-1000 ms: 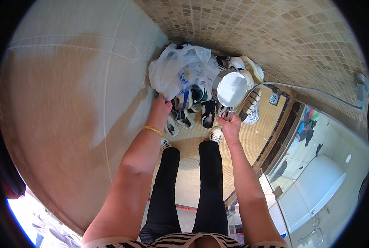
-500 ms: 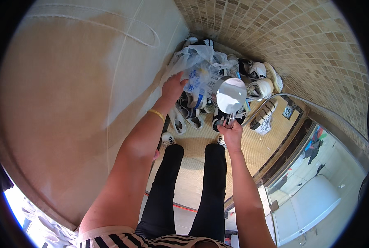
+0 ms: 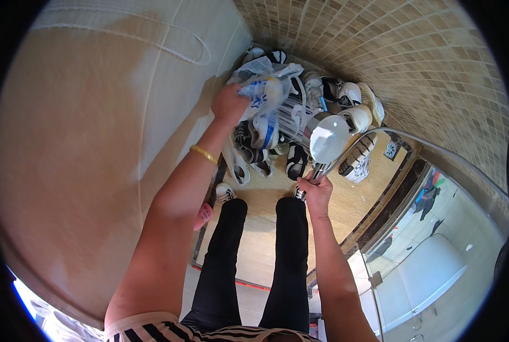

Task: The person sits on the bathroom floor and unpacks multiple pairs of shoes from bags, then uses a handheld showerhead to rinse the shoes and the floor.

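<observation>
My left hand (image 3: 230, 104) is closed on a crumpled, see-through plastic bag (image 3: 255, 69) with blue and white print, above a heap of shoes. A gold bracelet is on that wrist. My right hand (image 3: 317, 195) grips the handle of a chrome shower head (image 3: 329, 139), whose bright round back faces up. Water streams from it leftward onto the bag and the shoes beneath. Below the bag lie a white shoe with a blue stripe (image 3: 264, 132), a white slip-on (image 3: 236, 165) and a black shoe (image 3: 296, 162).
A silver hose (image 3: 436, 146) curves from the shower head along the tiled wall (image 3: 414, 51). More white shoes (image 3: 358, 118) line its foot, and one lies on its side (image 3: 357, 161) near a floor drain (image 3: 390, 150). A glass panel (image 3: 419, 268) stands at the right.
My left hand has moved up and left, drawing the bag together and baring more shoes. The shower head has shifted slightly right and down, its spray now plainer to see.
</observation>
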Demonstrator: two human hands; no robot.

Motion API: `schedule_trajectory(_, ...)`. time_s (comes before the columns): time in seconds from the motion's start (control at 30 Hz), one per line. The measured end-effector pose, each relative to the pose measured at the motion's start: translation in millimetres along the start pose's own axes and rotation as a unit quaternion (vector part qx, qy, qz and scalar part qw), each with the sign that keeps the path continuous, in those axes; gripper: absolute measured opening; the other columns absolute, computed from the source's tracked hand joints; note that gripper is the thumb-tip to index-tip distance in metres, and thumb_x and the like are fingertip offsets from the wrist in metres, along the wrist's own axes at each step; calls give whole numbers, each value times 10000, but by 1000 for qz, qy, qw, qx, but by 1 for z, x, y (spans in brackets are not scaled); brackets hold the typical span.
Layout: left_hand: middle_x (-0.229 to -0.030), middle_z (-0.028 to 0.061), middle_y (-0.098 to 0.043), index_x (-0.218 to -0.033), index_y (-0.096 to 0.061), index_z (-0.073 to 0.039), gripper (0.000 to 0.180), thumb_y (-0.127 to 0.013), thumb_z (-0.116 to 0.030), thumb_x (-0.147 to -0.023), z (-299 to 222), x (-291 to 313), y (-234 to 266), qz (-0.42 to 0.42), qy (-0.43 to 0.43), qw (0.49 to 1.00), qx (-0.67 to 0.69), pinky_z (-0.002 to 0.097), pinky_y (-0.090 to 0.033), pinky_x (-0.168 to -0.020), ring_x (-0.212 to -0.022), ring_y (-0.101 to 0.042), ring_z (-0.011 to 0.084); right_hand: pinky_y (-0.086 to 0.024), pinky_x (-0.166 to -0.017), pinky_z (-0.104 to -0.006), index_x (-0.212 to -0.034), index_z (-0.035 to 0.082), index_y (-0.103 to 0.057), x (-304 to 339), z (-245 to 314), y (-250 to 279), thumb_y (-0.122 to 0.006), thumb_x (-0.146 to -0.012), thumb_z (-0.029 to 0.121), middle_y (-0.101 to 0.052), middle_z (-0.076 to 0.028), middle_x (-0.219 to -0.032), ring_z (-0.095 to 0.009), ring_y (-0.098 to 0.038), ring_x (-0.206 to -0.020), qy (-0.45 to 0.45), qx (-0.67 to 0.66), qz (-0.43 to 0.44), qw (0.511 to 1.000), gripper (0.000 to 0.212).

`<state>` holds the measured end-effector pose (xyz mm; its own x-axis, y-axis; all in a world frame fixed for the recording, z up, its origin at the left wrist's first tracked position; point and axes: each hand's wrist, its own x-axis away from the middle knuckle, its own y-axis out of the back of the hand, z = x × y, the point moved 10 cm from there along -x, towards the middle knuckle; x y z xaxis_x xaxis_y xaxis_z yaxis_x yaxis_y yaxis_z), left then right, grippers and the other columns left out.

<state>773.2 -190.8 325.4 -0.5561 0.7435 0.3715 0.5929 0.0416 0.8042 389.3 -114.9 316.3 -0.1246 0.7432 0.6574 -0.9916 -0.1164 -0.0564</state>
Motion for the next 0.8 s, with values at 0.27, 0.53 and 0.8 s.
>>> schedule_trajectory(0.27,-929,149,-715,-879,-747,-37,163,-813,-185,-862,3,21,-4,-51,-117,992,17,398,-530,-783,-947,-683,298,-486,-615,-267,-810,61,-583,7,53,-7,-778,-816,-139,-581,23,-701,-87,-563,-611,32,-12,-18,999,279)
schedule_trajectory(0.53,-949,111,-729,-918,-787,-77,76,-772,-46,-850,-144,80,94,-216,-324,892,229,384,-554,-841,-933,-687,293,-444,-631,-251,-736,67,-554,19,76,16,-780,-809,-144,-520,60,-706,-57,-484,-642,73,0,-49,996,318)
schedule_trajectory(0.8,-851,101,-722,-1070,-691,-38,322,-843,-190,-829,-2,125,-75,30,-97,959,266,439,-552,-778,-868,-690,333,-428,-622,-256,-721,88,-502,26,62,8,-789,-801,-125,-498,68,-711,-53,-458,-659,43,79,10,996,366)
